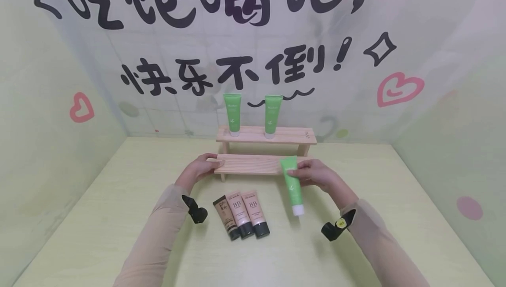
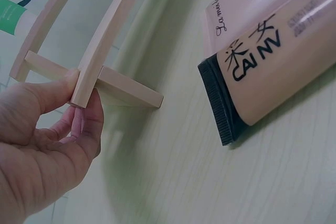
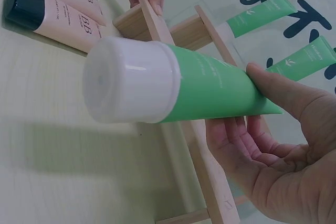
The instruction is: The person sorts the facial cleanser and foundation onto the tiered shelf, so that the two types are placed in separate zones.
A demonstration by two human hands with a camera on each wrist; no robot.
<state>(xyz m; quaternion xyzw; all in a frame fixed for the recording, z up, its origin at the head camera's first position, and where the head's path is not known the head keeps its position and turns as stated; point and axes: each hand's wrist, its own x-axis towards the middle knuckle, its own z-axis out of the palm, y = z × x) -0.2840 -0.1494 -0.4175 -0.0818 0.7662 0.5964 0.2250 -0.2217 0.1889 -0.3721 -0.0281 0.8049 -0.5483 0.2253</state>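
A person's left hand point(image 1: 200, 168) pinches the left end of the lower shelf point(image 1: 251, 165) of a wooden stand, thumb on top and fingers beneath. Just in front, a brown tube point(image 1: 225, 214) with a dark cap lies flat on the pale table point(image 1: 103, 221), beside two pink BB tubes point(image 1: 239, 210), side by side, black caps toward the viewer. Behind, two green tubes point(image 1: 234, 113) stand apart on their white caps on the upper shelf point(image 1: 253, 135). At right, another green tube point(image 1: 291, 183) tilts, white cap lowest, before the lower shelf's right end, pinched between the thumb and curled fingers of the right hand point(image 1: 319, 176).
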